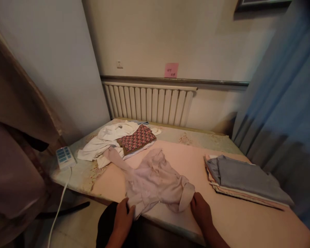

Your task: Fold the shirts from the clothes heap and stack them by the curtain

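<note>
A pale mauve long-sleeved shirt (155, 182) lies rumpled at the near edge of the table, one sleeve stretched to the far left. My left hand (123, 215) pinches its near left edge between thumb and fingers, close to the table's edge. On the other side, my right hand (202, 208) grips the folded-looking end at the shirt's right; its fingertips are partly hidden by the cloth. Between the hands the fabric sags in loose creases over a pink sheet (181, 153) that covers part of the table.
Behind the shirt lie white clothes (103, 139) and a red patterned cloth (138, 138). A grey-topped stack of folded fabric (248, 177) stands at right. A power strip (65, 157) with a white cord sits at the left corner. A radiator (150, 103) and blue curtain (281, 103) border the table.
</note>
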`<state>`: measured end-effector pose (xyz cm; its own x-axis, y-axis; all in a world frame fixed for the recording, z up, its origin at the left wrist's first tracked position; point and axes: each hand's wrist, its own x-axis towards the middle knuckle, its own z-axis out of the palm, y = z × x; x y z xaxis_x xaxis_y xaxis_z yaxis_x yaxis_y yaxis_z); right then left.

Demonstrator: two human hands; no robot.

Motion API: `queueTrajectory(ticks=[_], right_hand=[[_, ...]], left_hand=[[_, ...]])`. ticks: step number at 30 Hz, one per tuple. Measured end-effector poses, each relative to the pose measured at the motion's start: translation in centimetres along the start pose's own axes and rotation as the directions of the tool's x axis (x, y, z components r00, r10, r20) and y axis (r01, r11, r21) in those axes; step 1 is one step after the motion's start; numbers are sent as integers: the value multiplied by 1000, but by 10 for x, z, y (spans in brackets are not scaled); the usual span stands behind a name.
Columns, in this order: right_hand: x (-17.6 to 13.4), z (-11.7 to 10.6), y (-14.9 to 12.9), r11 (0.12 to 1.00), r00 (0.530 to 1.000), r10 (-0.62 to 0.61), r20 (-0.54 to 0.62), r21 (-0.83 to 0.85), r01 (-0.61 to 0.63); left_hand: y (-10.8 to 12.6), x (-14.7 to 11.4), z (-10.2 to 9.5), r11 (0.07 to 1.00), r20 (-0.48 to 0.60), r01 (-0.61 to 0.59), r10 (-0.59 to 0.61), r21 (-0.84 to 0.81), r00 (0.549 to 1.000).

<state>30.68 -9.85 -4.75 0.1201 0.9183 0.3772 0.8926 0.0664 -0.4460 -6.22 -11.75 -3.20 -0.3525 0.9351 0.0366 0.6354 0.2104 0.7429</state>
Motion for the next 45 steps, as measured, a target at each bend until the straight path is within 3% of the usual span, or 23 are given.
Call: queueTrajectory(ticks=[2, 4, 6, 8, 11, 13, 14, 15, 16, 18, 19, 22, 24, 30, 32, 33, 35, 36, 37, 41, 43, 45], right_hand=[[-1, -2, -1, 999, 999, 43, -20, 31, -43], [-2, -2, 0, 994, 997, 79, -26, 76, -77], [-3, -2, 1, 986, 993, 113, -22, 125, -109], [-3, -4, 2, 968, 985, 170, -16, 190, -164], [1, -12, -4, 890, 917, 394, -71, 278, -361], [7, -22, -20, 819, 834, 533, -140, 335, -467], [9, -27, -33, 804, 819, 550, -163, 369, -467], [10, -31, -48, 809, 840, 519, -161, 409, -422], [11, -34, -66, 826, 886, 442, -141, 450, -340], [7, -36, -105, 855, 987, 155, -50, 507, -109], [3, -35, -125, 855, 1000, 13, -1, 519, -11], [-13, -26, -175, 823, 934, -351, 69, 498, 273], [-22, -18, -197, 820, 890, -448, 80, 434, 373], [-24, 5, -211, 907, 881, -397, 257, 260, 332], [-12, 10, -207, 923, 887, -326, 326, 312, 224], [-4, 11, -205, 914, 893, -259, 369, 391, 103], [20, 8, -200, 792, 874, -100, 475, 570, -219], [35, 3, -197, 670, 840, -30, 542, 635, -386], [51, -3, -195, 589, 820, 2, 572, 662, -463], [114, -46, -190, 428, 851, 7, 525, 768, -477], [139, -74, -194, 217, 873, -64, 483, 861, -460], [157, -100, -201, 84, 892, -123, 435, 900, -427]], left_hand=[[3, 0, 2, 989, 34, 123, -120, -86, 992], [8, 0, 2, 917, 42, 285, -285, -280, 958], [15, -2, 1, 729, 138, 432, -429, -531, 893], [20, -3, 0, 505, 294, 529, -473, -682, 831], [24, -6, -1, 374, 415, 590, -452, -715, 789], [27, -8, -1, 365, 435, 603, -447, -709, 782], [29, -9, -1, 360, 442, 604, -438, -712, 783], [31, -10, -2, 358, 444, 596, -423, -719, 789], [35, -11, -2, 362, 441, 582, -403, -729, 802], [44, -12, -3, 381, 425, 546, -358, -746, 831], [49, -12, -3, 394, 416, 528, -336, -752, 845], [63, -13, -3, 436, 396, 485, -282, -758, 874], [70, -14, -3, 473, 377, 441, -227, -763, 898], [80, -22, -4, 612, 294, 291, -98, -736, 951], [82, -23, -4, 665, 266, 246, -73, -706, 961], [82, -22, -4, 690, 246, 222, -65, -689, 967], [81, -20, -2, 737, 189, 178, -69, -652, 980], [80, -19, -1, 758, 170, 165, -72, -631, 983], [78, -17, 1, 778, 164, 160, -74, -607, 984], [70, -15, 14, 847, 223, 177, -71, -502, 972], [70, -16, 22, 876, 246, 163, -53, -454, 968], [75, -16, 28, 896, 257, 126, -13, -427, 966]])
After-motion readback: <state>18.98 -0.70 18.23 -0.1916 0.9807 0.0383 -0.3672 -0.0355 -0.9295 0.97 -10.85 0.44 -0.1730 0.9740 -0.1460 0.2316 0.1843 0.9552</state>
